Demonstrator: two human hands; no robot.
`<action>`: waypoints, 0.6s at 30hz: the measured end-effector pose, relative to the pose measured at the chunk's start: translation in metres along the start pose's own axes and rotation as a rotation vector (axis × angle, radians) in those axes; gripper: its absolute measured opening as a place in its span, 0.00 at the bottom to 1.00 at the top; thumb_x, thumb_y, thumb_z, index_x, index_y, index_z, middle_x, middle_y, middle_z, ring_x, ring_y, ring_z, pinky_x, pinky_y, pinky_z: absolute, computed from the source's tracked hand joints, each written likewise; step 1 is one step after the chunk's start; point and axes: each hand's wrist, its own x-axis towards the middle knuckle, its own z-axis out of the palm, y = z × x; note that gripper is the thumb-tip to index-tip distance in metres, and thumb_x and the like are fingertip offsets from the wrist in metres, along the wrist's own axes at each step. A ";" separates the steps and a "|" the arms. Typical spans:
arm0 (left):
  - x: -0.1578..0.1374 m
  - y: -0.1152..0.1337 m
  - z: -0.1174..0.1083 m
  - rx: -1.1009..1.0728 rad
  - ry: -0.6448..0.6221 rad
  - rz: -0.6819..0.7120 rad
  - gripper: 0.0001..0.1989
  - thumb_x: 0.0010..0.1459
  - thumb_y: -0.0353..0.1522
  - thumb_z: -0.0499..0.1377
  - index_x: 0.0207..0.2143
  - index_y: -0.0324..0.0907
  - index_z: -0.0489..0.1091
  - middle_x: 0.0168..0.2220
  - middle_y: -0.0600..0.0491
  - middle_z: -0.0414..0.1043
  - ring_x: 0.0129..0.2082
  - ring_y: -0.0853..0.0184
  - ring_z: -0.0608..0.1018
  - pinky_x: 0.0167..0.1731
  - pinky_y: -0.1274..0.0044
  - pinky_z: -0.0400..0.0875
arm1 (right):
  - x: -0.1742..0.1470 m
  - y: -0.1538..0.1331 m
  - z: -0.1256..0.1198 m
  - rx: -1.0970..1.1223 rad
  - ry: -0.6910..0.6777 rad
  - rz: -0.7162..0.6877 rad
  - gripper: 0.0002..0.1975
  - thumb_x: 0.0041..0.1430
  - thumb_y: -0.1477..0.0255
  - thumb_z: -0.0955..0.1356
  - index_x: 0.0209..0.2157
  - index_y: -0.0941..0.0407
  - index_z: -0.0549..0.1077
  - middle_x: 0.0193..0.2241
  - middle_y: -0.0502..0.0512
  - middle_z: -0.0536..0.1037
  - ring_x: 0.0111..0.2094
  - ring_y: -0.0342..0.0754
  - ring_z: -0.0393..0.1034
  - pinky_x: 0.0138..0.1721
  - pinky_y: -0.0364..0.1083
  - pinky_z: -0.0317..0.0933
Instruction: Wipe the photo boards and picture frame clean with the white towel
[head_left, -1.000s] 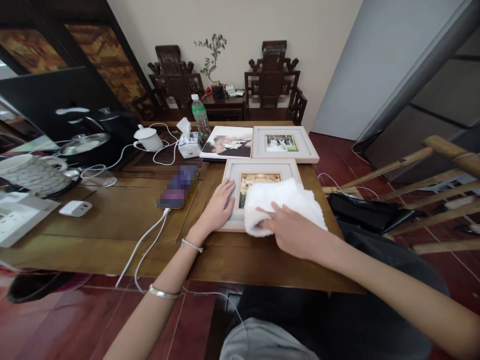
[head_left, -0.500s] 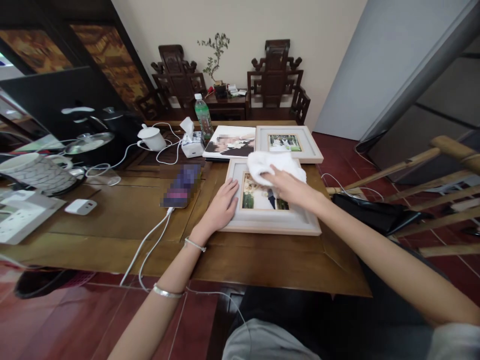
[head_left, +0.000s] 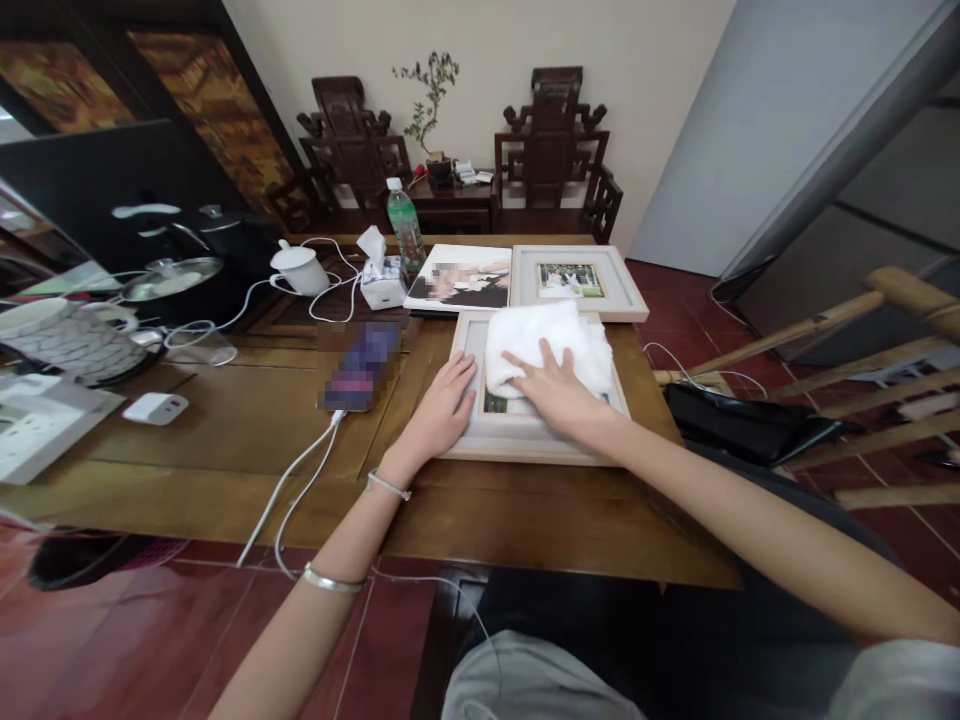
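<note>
My right hand [head_left: 559, 392] lies flat, fingers spread, pressing the folded white towel [head_left: 546, 342] onto the glass of the pale wooden picture frame [head_left: 525, 440], which lies flat on the brown wooden worktop [head_left: 225, 440] right in front of me. My left hand [head_left: 442, 405] rests open on the frame's left edge, palm down, pinning it; neither hand closes a grip on anything, both are just pressing. To do this well, I judge I want even pressure through the whole palm, the towel bunched under my fingers, and the left hand firm so the frame doesn't skate. A second pale frame [head_left: 577, 283] and an unframed photo print [head_left: 461, 278] lie just beyond; a phone on a white cable [head_left: 360, 365] sits left of my hand.
</note>
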 end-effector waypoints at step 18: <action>-0.003 0.018 -0.010 -0.235 0.095 -0.115 0.27 0.66 0.42 0.39 0.63 0.39 0.52 0.65 0.46 0.49 0.65 0.64 0.54 0.64 0.66 0.47 | 0.008 -0.036 -0.001 0.013 0.127 -0.135 0.18 0.58 0.80 0.61 0.47 0.56 0.75 0.64 0.56 0.55 0.64 0.65 0.40 0.60 0.66 0.42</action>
